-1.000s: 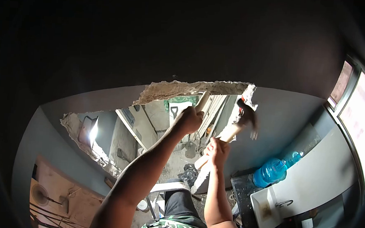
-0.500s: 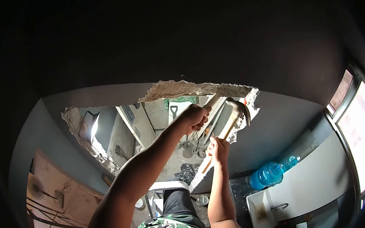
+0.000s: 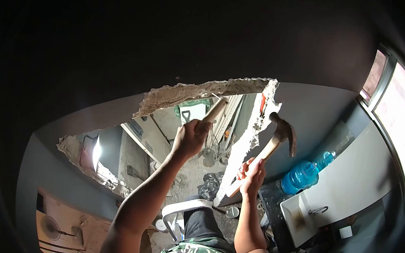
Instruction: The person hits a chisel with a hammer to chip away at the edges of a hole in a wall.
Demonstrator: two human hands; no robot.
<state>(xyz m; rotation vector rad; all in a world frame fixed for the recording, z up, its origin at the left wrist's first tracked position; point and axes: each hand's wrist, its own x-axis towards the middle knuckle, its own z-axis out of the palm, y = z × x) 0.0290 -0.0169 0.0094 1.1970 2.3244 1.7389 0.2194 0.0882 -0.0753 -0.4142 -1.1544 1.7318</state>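
Observation:
My right hand point(image 3: 251, 176) is closed around the pale wooden handle of a claw hammer point(image 3: 284, 130), its dark head up and the claw pointing down to the right. Raised in front, my left hand point(image 3: 193, 136) grips a pale wooden stick-like handle point(image 3: 216, 110); a thin light piece shows at its far end, close below the broken upper edge. Both hands are in front of a large hole in a grey wall point(image 3: 312, 105). The hole's jagged upper edge point(image 3: 186, 94) shows rough, crumbly masonry. A red piece point(image 3: 263, 103) sticks out of its right edge.
Blue water bottles point(image 3: 299, 177) stand at the right beside a white sink point(image 3: 294, 218) with a tap. A white rail point(image 3: 187, 207) crosses in front of my legs. Through the hole are a bright lamp point(image 3: 96, 153), a shovel point(image 3: 186, 115) and a dark plastic bag point(image 3: 211, 184).
My right hand and the hammer have moved right and slightly down, away from the left hand. My left hand has shifted left, still holding the wooden handle. The view has tilted slightly.

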